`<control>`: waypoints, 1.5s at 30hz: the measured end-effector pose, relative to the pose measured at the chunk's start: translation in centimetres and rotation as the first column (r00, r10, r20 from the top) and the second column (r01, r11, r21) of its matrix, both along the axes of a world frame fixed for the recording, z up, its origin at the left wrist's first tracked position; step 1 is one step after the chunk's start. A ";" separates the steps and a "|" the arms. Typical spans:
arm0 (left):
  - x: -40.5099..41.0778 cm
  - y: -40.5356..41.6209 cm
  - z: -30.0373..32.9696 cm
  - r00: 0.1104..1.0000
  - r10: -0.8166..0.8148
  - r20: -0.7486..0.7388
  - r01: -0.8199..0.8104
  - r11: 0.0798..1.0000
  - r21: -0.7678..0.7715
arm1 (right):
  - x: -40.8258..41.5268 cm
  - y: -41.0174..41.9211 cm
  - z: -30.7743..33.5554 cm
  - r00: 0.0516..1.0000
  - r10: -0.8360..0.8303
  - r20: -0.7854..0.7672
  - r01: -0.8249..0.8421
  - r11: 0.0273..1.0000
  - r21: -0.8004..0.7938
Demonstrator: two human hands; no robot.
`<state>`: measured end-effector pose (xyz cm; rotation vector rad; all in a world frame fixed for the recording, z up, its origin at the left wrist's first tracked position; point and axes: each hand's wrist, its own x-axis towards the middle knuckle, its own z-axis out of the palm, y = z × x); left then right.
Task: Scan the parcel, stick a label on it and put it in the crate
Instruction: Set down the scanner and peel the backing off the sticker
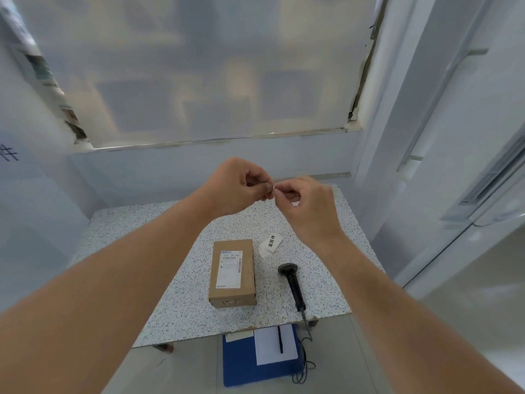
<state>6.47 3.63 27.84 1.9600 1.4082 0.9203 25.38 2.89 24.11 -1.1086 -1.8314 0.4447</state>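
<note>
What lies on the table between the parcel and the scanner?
Nothing: in the head view, bare speckled table separates the parcel from the scanner.

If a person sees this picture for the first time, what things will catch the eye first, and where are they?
First the left hand and right hand, raised mid-frame, fingertips pinching something small and white together. Below them, a brown parcel with a printed label lies on the speckled table. A black scanner lies to its right, a small white slip just beyond.
</note>
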 end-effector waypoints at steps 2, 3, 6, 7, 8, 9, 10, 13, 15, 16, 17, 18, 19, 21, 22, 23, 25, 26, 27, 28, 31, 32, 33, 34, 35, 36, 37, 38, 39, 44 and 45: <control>0.2 -0.2 0.0 0.999 0.006 -0.038 -0.006 1.000 0.007 | 0.2 -0.2 0.0 1.000 0.012 0.022 -0.012 1.000 0.010; 0.3 -0.3 0.0 0.999 0.008 -0.049 -0.008 1.000 0.013 | 0.3 -0.2 0.0 1.000 0.012 0.025 -0.012 1.000 0.014; 0.7 -0.7 0.1 0.998 0.011 -0.057 -0.010 1.000 0.016 | 0.5 -0.4 0.0 1.000 0.007 0.028 -0.007 1.000 0.015; 0.8 -0.7 0.1 0.998 0.010 -0.061 -0.009 1.000 0.016 | 0.6 -0.5 0.0 1.000 0.006 0.028 -0.006 1.000 0.015; 0.9 -0.8 0.2 0.998 0.008 -0.067 -0.007 1.000 0.017 | 0.6 -0.5 0.0 1.000 0.005 0.029 -0.005 1.000 0.013; 0.9 -0.9 0.2 0.997 0.007 -0.072 -0.006 1.000 0.017 | 0.7 -0.6 0.0 1.000 0.003 0.029 -0.003 1.000 0.008; 1.0 -1.0 0.3 0.997 0.007 -0.074 -0.006 1.000 0.014 | 0.7 -0.7 0.0 1.000 0.002 0.029 -0.002 1.000 0.003; 1.2 -1.2 0.3 0.996 0.003 -0.086 -0.002 1.000 0.017 | 0.9 -0.9 0.0 1.000 -0.005 0.024 0.005 1.000 -0.005; 1.4 -1.3 0.4 0.995 -0.001 -0.097 0.004 1.000 0.021 | 0.9 -1.0 0.0 1.000 -0.010 0.024 0.010 1.000 -0.010; 1.4 -1.4 0.4 0.995 -0.004 -0.101 0.007 1.000 0.023 | 0.9 -1.0 -0.1 1.000 -0.012 0.024 0.012 1.000 -0.017; 1.4 -1.5 0.4 0.994 -0.006 -0.105 0.009 1.000 0.027 | 1.0 -1.1 -0.1 1.000 -0.014 0.019 0.014 0.999 -0.030; 1.4 -1.5 0.5 0.994 -0.006 -0.107 0.009 0.999 0.031 | 1.0 -1.1 -0.1 1.000 -0.019 0.004 0.019 0.999 -0.050; 1.5 -1.6 0.5 0.994 -0.004 -0.109 0.008 0.999 0.036 | 1.0 -1.1 -0.1 0.999 -0.027 -0.022 0.025 0.997 -0.078; 1.5 -1.7 0.6 0.994 0.001 -0.111 0.003 0.999 0.043 | 0.9 -1.3 -0.1 0.996 -0.047 -0.081 0.035 0.989 -0.142; 1.5 -1.7 0.5 0.994 0.004 -0.113 0.002 0.999 0.044 | 0.8 -1.3 -0.2 0.993 -0.056 -0.105 0.037 0.984 -0.176; 1.5 -1.8 0.5 0.993 0.007 -0.114 -0.002 0.999 0.046 | 0.8 -1.3 -0.2 0.990 -0.066 -0.127 0.038 0.976 -0.214; 1.4 -1.9 0.2 0.994 0.018 -0.105 -0.014 0.999 0.044 | 0.7 -1.3 -0.4 0.980 -0.081 -0.183 0.022 0.952 -0.304; 1.4 -1.9 0.0 0.994 0.022 -0.103 -0.017 0.999 0.044 | 0.6 -1.3 -0.5 0.975 -0.081 -0.206 0.006 0.939 -0.343; 1.3 -1.9 -0.2 0.994 0.023 -0.107 -0.018 0.999 0.044 | 0.6 -1.4 -0.6 0.973 -0.072 -0.221 -0.015 0.930 -0.367; 1.1 -2.0 -0.5 0.994 0.025 -0.110 -0.020 0.999 0.043 | 0.6 -1.5 -0.7 0.971 -0.055 -0.232 -0.038 0.924 -0.380; 0.6 -2.1 -1.2 0.996 0.021 -0.090 -0.020 1.000 0.012 | 0.6 -1.7 -1.1 0.970 -0.017 -0.244 -0.081 0.920 -0.385; 0.4 -2.1 -1.4 0.997 0.019 -0.077 -0.020 1.000 -0.007 | 0.6 -1.7 -1.3 0.972 -0.016 -0.236 -0.078 0.921 -0.383; 0.3 -2.1 -1.6 0.997 0.019 -0.069 -0.021 1.000 -0.022 | 0.5 -1.6 -1.5 0.974 -0.018 -0.226 -0.072 0.921 -0.382; 0.2 -2.1 -1.8 0.998 0.019 -0.067 -0.021 0.999 -0.031 | 0.4 -1.6 -1.7 0.976 -0.022 -0.216 -0.064 0.921 -0.384; 0.1 -2.1 -1.9 0.998 0.020 -0.067 -0.022 0.999 -0.036 | 0.3 -1.5 -1.9 0.978 -0.026 -0.206 -0.057 0.921 -0.386; 0.1 -2.1 -2.0 0.998 0.022 -0.065 -0.025 0.999 -0.041 | 0.1 -1.4 -2.1 0.980 -0.031 -0.195 -0.048 0.920 -0.389; 0.0 -2.1 -2.2 0.997 0.029 -0.065 -0.032 0.998 -0.046 | -0.1 -1.3 -2.2 0.982 -0.038 -0.185 -0.038 0.920 -0.391; 0.0 -2.0 -2.3 0.997 0.041 -0.068 -0.044 0.998 -0.048 | -0.3 -1.2 -2.4 0.983 -0.046 -0.178 -0.028 0.918 -0.395; -0.1 -1.9 -2.6 0.996 0.058 -0.073 -0.062 0.997 -0.049 | -0.4 -1.1 -2.5 0.983 -0.058 -0.175 -0.017 0.915 -0.402; -0.4 -1.3 -3.9 0.976 0.193 -0.105 -0.201 0.977 -0.072 | -1.5 -0.1 -3.4 0.980 -0.118 -0.162 0.032 0.889 -0.457; -0.5 -1.2 -4.1 0.969 0.221 -0.109 -0.230 0.970 -0.074 | -1.7 0.1 -3.7 0.978 -0.123 -0.166 0.031 0.881 -0.473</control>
